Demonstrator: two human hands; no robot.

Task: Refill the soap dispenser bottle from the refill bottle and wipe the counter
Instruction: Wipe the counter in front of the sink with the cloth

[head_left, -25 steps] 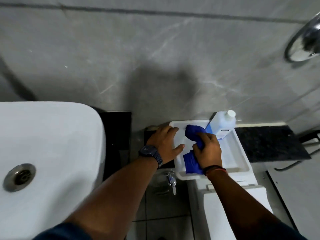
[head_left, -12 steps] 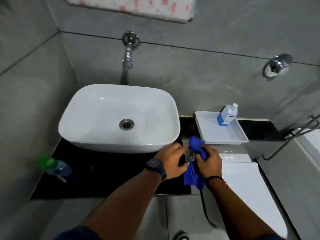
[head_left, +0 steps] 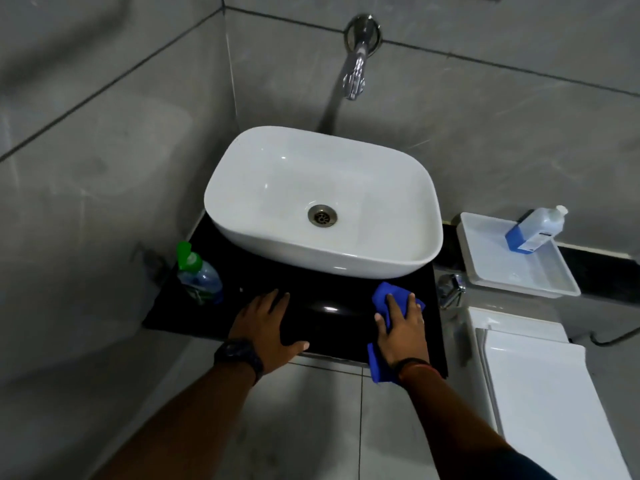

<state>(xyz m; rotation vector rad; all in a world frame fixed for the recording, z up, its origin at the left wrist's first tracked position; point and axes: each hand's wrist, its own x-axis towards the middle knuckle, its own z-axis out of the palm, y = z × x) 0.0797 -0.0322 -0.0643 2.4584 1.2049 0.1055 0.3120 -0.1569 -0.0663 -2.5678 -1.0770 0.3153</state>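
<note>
wiping seems barely begun. the white basin (head_left: 322, 202) sits on the black counter (head_left: 311, 327); right of it a white tray (head_left: 502, 268) holds the capped refill bottle (head_left: 533, 230), well apart from the soap dispenser bottle (head_left: 199, 278) at the counter's left end, so refilling seems done. the left hand (head_left: 263, 323) lies flat and open on the near edge; the right hand (head_left: 403, 327), fingers straight, presses the blue cloth (head_left: 388, 294) at the near right corner.

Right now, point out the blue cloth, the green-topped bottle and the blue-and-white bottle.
blue cloth (head_left: 383, 294): head view, exposed upper corner.
green-topped bottle (head_left: 201, 281): head view, clear body below the cap.
blue-and-white bottle (head_left: 535, 231): head view, middle of the body.
</note>
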